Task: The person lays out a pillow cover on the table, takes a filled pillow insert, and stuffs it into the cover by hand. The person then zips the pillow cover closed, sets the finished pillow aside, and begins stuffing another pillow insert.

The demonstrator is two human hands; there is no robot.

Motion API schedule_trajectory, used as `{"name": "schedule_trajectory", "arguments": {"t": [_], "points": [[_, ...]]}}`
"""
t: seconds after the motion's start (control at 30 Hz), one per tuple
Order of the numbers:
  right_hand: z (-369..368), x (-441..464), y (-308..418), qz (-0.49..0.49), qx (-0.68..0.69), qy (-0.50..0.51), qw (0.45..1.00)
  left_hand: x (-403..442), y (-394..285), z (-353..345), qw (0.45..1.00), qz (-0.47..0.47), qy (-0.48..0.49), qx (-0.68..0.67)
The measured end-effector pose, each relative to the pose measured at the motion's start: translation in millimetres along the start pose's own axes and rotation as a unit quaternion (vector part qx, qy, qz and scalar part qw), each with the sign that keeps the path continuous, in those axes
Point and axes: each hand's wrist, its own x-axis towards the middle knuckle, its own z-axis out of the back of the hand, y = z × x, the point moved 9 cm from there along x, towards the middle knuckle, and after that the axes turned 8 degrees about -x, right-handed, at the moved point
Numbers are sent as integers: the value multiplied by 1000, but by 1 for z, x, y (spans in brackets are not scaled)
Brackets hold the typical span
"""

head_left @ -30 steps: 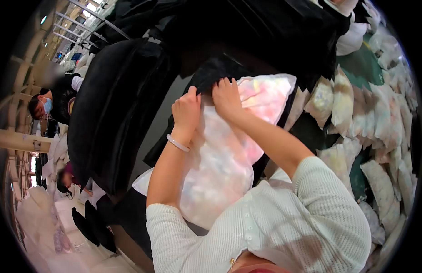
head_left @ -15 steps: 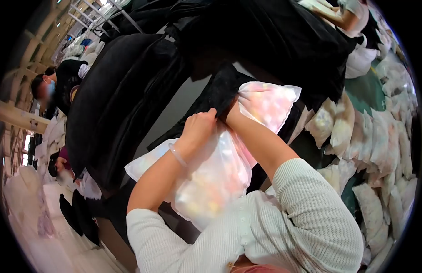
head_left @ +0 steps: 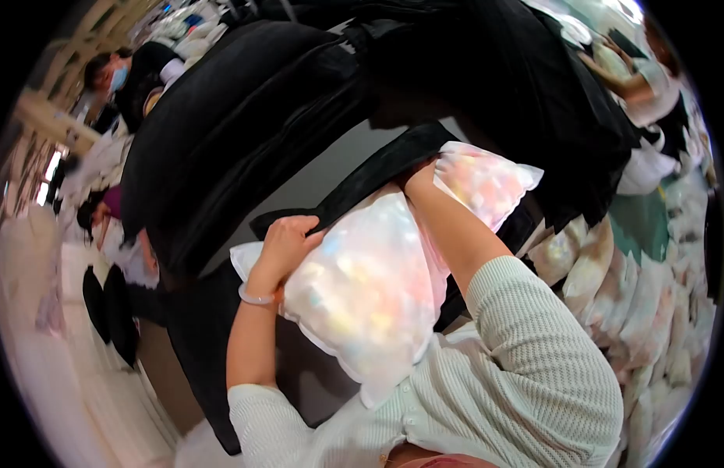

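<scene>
A white cushion insert [head_left: 362, 281] with pastel-coloured filling showing through lies in front of my body. Its far right corner [head_left: 486, 183] sticks out past my right forearm. Along its far side runs a black fabric cover [head_left: 377, 175]. My left hand [head_left: 290, 248], with a pale bangle at the wrist, is closed at the near left edge of the cover, thumb and fingers on the cloth. My right hand [head_left: 420, 178] reaches across the insert, which is bunched in at that hand. The right fingertips are hidden under the black cloth.
Large stacks of black fabric [head_left: 237, 132] stand beyond the grey table surface [head_left: 323, 168]. Many filled white cushions [head_left: 627, 304] are piled at the right. Two black pieces [head_left: 112, 312] lie on white material at the left. Other people [head_left: 147, 82] are at work around.
My left hand has moved left along the cover's edge, drawing away from my right hand. The black cover is now stretched out lengthwise, and more of the insert shows.
</scene>
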Motion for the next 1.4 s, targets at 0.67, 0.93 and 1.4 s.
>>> {"name": "schedule_trajectory", "arguments": {"t": [0.67,0.93,1.4], "points": [[179,-142,187,426,546,138,708,-60,75,2,933,192,-299,-61],[113,-126,198,267,562,156,767,-224,178,14,803,506,-304,-81],[93,-90,146,131,647,245,710,-119,106,-57,869,185,-294,-352]]}}
